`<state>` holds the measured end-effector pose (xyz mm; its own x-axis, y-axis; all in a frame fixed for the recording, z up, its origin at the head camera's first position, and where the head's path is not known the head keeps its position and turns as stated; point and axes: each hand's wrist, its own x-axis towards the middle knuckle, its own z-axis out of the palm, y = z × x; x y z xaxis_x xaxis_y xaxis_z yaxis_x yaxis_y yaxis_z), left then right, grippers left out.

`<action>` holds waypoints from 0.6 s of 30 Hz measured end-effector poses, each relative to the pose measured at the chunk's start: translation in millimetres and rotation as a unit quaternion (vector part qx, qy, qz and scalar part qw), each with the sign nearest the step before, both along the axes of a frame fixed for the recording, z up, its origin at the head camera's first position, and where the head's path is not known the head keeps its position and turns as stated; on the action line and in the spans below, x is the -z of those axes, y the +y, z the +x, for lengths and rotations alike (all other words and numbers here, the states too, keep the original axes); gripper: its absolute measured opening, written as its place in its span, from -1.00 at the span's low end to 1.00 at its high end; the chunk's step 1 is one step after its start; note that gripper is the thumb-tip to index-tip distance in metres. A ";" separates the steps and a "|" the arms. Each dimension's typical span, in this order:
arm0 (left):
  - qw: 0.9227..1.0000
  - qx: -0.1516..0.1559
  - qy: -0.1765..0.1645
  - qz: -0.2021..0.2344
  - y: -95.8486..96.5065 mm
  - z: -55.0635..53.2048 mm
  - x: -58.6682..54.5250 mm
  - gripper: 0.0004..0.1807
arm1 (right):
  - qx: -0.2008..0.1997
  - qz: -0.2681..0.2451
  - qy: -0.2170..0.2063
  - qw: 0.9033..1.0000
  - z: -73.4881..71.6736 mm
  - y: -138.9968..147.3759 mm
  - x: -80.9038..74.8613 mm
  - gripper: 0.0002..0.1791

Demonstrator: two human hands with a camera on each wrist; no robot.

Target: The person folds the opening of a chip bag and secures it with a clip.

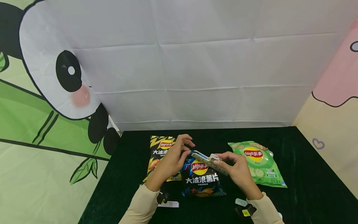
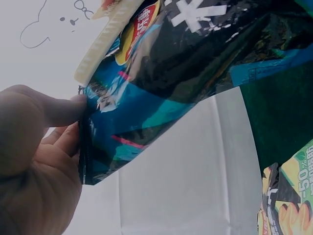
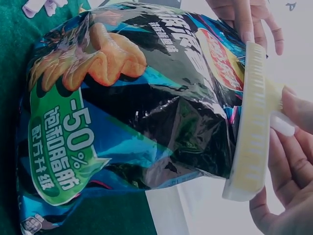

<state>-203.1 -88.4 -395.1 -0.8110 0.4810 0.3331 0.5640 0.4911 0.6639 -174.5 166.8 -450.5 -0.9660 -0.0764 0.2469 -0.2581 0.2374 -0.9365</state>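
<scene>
A blue-and-black bag of Lay's potato chips (image 1: 202,183) stands on the dark green cloth between the hands. A pale bag clip (image 1: 208,162) lies slantwise across its top edge. My right hand (image 1: 237,170) grips the clip by its handle end, thumb on one side and fingers on the other in the right wrist view, where the clip (image 3: 250,127) spans the bag's mouth. With thumb and fingers, my left hand (image 2: 46,142) pinches the top corner of the bag (image 2: 142,93), just past the clip's far end.
Behind the left forearm lies a yellow-and-black chip bag (image 1: 154,155). A green chip bag (image 1: 261,165) is to the right of the right hand. On the cloth near the front lie a white clip (image 1: 170,204) and a pale clip (image 1: 241,202). A white backdrop (image 1: 195,77) rises behind the table.
</scene>
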 end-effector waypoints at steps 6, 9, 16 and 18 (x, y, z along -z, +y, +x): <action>0.999 -0.015 -0.021 0.023 -0.4 2.6 -3.1 -0.46 | 0.000 -0.003 -0.012 1.000 1.8 -2.4 -3.2 -0.81; 0.999 -0.026 -0.020 0.035 0.2 3.3 -3.7 -0.39 | -0.003 -0.001 -0.011 1.000 1.2 -3.9 -3.3 -0.81; 0.999 -0.014 -0.014 0.048 -1.0 3.7 -4.3 -0.34 | -0.002 0.010 -0.015 1.000 0.6 -7.7 -3.4 -0.77; 0.999 -0.015 -0.011 0.048 -1.8 3.9 -4.3 -0.35 | 0.000 0.013 -0.020 1.000 1.3 -8.7 -3.8 -0.75</action>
<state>-199.2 -90.2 -390.9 -0.8328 0.4223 0.3578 0.5338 0.4415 0.7212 -173.2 158.0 -446.7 -0.9753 -0.0816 0.2053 -0.2197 0.2620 -0.9397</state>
